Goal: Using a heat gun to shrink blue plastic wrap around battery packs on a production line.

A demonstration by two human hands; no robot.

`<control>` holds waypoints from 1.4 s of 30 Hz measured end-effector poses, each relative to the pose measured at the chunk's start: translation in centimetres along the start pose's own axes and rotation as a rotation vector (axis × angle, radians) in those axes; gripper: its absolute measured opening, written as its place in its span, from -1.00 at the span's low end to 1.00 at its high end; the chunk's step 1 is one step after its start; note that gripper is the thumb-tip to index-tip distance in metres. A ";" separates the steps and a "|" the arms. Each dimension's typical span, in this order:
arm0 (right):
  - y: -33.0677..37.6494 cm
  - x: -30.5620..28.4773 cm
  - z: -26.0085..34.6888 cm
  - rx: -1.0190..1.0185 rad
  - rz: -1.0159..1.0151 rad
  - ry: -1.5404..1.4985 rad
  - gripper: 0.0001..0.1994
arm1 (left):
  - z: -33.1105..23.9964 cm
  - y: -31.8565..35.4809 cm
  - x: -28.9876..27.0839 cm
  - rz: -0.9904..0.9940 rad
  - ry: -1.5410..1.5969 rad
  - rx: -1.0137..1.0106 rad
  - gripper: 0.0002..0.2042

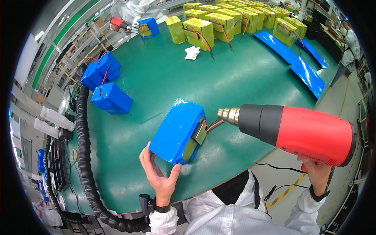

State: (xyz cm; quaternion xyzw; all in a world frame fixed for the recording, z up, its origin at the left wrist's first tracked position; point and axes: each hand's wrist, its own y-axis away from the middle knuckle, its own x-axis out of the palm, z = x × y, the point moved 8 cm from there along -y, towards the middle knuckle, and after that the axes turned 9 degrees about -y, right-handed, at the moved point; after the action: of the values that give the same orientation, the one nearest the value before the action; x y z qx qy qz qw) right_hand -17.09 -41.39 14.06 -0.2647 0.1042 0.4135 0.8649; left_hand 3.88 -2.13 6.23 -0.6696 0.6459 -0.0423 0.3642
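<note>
My right hand [316, 172] is wrapped round the handle of a red and black heat gun [309, 133]. Its metal nozzle points left, toward a battery pack [177, 127] in blue shrink wrap on the green table. The wrap is open on the pack's right side, where yellow-green covering and a dark flat part show, and red and black wires come out there. My left hand [161, 176] holds the near left end of this pack, thumb at the near corner and fingers along the left side; some fingertips are hidden behind it.
Blue-wrapped packs [111, 98] stand at the left beside a black ribbed hose [84, 156]. Rows of yellow packs [199, 34] with wires fill the far side. Flat blue sleeves [307, 76] lie far right, and a white crumpled cloth [192, 53] lies near the yellow packs. Across the table a person holds another heat gun [120, 23].
</note>
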 end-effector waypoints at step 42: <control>1.4 -0.1 1.4 0.013 0.037 -0.032 -0.67 | -0.4 -0.2 0.3 0.075 -0.016 0.016 -0.12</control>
State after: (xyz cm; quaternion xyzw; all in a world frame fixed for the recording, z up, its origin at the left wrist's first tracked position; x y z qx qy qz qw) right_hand -18.30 -39.89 14.75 -0.2504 0.0979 0.4331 0.8603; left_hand 3.84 -2.65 6.51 -0.6421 0.6674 -0.0287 0.3761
